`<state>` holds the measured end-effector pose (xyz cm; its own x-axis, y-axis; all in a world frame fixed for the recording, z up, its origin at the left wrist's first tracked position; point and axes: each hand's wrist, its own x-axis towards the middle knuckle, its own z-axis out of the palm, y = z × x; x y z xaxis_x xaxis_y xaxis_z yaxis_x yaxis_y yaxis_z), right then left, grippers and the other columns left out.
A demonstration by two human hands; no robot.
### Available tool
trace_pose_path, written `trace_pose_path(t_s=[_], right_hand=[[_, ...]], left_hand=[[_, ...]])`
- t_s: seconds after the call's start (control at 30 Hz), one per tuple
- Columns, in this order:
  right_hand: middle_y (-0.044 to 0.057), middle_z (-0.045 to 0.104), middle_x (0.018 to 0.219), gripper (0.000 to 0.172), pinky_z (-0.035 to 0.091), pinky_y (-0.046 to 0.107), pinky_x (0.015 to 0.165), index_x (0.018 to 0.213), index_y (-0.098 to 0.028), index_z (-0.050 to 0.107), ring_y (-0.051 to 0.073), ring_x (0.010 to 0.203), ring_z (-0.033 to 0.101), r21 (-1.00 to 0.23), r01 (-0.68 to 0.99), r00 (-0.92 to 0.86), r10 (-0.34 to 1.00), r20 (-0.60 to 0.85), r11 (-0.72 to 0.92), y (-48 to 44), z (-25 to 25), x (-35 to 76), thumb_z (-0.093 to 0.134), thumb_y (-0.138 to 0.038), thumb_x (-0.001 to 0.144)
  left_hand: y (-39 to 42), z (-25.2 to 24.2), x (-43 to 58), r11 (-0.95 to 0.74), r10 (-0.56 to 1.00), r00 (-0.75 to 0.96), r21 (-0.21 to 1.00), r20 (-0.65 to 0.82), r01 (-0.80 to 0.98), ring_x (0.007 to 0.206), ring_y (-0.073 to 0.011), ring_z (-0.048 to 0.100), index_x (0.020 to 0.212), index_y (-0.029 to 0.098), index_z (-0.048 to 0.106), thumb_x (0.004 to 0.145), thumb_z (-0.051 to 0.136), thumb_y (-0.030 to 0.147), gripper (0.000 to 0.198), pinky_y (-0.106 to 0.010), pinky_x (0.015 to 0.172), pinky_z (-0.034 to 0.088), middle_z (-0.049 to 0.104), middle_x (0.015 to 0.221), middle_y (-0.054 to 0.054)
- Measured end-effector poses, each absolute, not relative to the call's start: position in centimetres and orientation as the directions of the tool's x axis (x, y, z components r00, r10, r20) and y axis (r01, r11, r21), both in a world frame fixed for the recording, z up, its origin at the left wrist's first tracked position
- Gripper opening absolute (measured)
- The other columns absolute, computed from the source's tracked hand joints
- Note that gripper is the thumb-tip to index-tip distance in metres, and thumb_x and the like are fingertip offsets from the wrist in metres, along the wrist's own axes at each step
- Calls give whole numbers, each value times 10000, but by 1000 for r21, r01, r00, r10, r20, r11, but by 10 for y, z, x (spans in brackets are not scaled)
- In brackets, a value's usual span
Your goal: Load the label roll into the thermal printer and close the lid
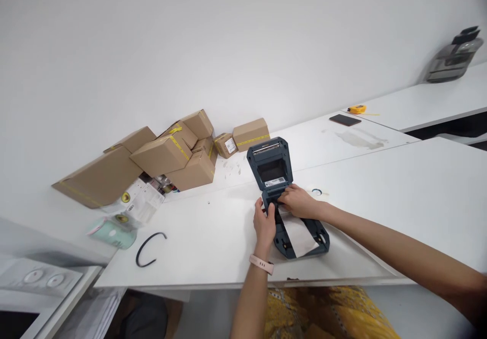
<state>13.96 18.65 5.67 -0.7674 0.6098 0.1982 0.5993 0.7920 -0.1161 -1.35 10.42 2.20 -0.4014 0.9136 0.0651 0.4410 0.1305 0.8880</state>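
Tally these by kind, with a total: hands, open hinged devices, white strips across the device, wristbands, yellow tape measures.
Hands, left hand and right hand: 2
Open hinged device: 1
White strip: 1
Wristband: 1
Yellow tape measure: 1
Total: 6

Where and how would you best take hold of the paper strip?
Probably pinch the paper strip by its near end, coming from the front of the table: that end lies uncovered over the printer's base, while the right hand is at the far end, with the raised lid behind.
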Motion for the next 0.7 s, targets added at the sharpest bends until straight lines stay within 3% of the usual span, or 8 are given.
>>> trace_pose_path(t_s=[0.17,0.37,0.53,0.7], right_hand=[[194,764,854,150,381,407,896,819,-101,772,316,940,690,-25,604,-794,604,70,796,196,47,126,637,-147,773],[212,768,899,151,348,437,941,824,-97,764,329,929,699,-29,610,-792,610,26,792,199,38,126,646,-126,735],[141,774,867,106,377,424,928,776,-165,741,297,863,701,-157,584,-805,593,13,796,204,42,128,640,-195,768],[55,760,967,289,458,316,797,1011,-190,718,230,863,687,-391,452,-868,496,13,802,200,76,158,685,-326,758]], left_hand=[[109,37,-9,247,920,-391,793,-12,557,1305,-335,571,1525,192,332,875,605,523,779,-415,1042,437,588,1441,-174],[111,35,-11,179,937,-343,748,68,639,1197,-343,647,1579,155,234,942,472,363,710,-427,1002,443,708,1257,-174],[107,36,-13,154,944,-319,753,78,640,1155,-342,663,1595,176,207,964,429,356,692,-425,998,438,713,1252,-158],[104,35,-12,157,946,-319,773,62,615,1258,-341,608,1602,170,179,991,391,366,676,-452,1052,403,675,1314,-190]])
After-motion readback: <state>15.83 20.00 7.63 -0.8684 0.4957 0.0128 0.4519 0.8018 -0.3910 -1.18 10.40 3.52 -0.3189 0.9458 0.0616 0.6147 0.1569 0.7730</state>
